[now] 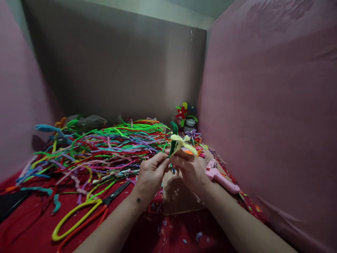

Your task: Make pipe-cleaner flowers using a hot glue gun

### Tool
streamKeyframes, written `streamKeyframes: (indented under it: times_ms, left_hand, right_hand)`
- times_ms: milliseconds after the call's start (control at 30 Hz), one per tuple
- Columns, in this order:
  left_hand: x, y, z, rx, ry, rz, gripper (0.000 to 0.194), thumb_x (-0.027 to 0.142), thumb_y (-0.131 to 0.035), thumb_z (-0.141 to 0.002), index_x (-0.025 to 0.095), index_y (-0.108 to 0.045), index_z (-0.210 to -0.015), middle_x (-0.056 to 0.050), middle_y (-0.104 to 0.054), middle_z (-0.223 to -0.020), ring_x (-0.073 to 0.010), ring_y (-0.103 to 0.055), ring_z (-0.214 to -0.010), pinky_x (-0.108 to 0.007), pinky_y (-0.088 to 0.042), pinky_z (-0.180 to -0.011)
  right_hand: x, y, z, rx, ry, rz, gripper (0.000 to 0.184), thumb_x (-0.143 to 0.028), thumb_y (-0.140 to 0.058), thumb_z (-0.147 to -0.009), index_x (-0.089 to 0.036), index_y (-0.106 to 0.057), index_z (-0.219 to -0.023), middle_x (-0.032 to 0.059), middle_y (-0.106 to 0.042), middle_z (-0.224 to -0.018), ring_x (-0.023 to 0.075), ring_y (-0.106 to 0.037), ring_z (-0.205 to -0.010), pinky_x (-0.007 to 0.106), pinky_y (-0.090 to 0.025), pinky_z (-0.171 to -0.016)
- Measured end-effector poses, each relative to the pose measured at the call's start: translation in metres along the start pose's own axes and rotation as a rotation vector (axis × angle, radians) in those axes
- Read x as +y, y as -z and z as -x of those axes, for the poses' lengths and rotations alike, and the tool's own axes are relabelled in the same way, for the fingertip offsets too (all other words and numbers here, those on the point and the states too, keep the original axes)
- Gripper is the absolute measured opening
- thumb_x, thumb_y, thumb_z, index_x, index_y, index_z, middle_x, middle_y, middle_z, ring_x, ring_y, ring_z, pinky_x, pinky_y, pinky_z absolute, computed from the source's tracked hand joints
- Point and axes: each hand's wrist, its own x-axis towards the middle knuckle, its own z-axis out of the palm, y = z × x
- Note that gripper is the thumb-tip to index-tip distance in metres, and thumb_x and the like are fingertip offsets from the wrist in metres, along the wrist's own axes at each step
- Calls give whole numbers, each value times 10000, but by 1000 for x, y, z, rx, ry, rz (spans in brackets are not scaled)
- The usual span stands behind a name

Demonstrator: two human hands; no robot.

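Note:
Between my two hands, above a sheet of brown cardboard (181,205), stands a pipe cleaner flower (178,140) with pale yellow petals and a dark green leaf (173,133). My left hand (152,172) pinches near its base from the left, thumb and fingertips together. From the right, my right hand (188,170) has its fingers closed round the lower part of the same flower. The fingertips of both hands nearly meet there and hide most of the stem.
Left lies a large heap of coloured pipe cleaners (105,147). Scissors (86,211) with yellow and orange handles lie in front of it. A pink glue gun (222,179) rests at the right. Behind stand a grey-white jar (190,123) and a red flower (181,112). Pink walls (276,105) flank the red cloth.

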Motion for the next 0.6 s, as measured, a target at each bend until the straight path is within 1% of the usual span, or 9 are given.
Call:
streamKeyframes:
  times_ms: [100, 200, 300, 367, 433, 533, 600]
  left_hand:
    - [4, 1, -1, -99, 172, 249, 239, 299, -562, -771, 165, -489, -587, 72, -354, -490, -47, -276, -428, -180, -220, -403]
    - [8, 3, -1, -179, 289, 407, 247, 298, -598, -744, 157, -484, -576, 79, -357, -456, -28, -256, -382, -168, -181, -374]
    - [9, 6, -3, -260, 346, 491, 258, 296, -618, -734, 151, -483, -570, 79, -362, -427, -16, -239, -346, -158, -161, -354]
    - [8, 8, -4, -317, 375, 543, 274, 309, -613, -746, 152, -477, -567, 84, -339, -398, -12, -217, -325, -155, -151, -342]
    - [5, 10, -4, -366, 403, 594, 276, 320, -607, -755, 152, -483, -575, 81, -348, -391, -10, -204, -307, -155, -143, -328]
    - [1, 11, -4, -408, 436, 671, 231, 316, -612, -753, 147, -518, -627, 76, -393, -414, -2, -187, -291, -154, -134, -315]
    - [1, 11, -4, -413, 437, 695, 189, 303, -613, -754, 149, -537, -677, 79, -414, -438, 2, -181, -294, -151, -135, -315]
  right_hand:
    - [-4, 2, -2, -28, -60, -63, 116, -203, -686, -667, -200, -698, -782, 1, -614, -738, 142, -514, -699, 262, -394, -633]
    - [-8, 8, -6, -122, -100, -75, 139, -225, -704, -643, -203, -695, -780, -9, -612, -706, 136, -518, -658, 262, -406, -617]
    - [-11, 14, -9, -185, -96, -23, 200, -254, -711, -652, -214, -704, -848, -11, -627, -703, 134, -529, -635, 267, -428, -614]
    - [-11, 16, -8, -183, -93, -10, 210, -261, -716, -661, -216, -711, -866, -3, -644, -729, 138, -548, -663, 271, -442, -636]
    - [-10, 15, -7, -174, -90, -30, 210, -261, -730, -653, -216, -718, -858, 6, -661, -762, 143, -568, -706, 281, -451, -680]
    - [-8, 12, -4, -170, -86, -37, 216, -266, -740, -646, -219, -722, -856, 9, -669, -780, 134, -564, -692, 291, -455, -697]
    - [-5, 10, -3, -152, -62, -25, 202, -262, -731, -657, -220, -724, -855, 3, -662, -768, 127, -553, -676, 285, -451, -693]
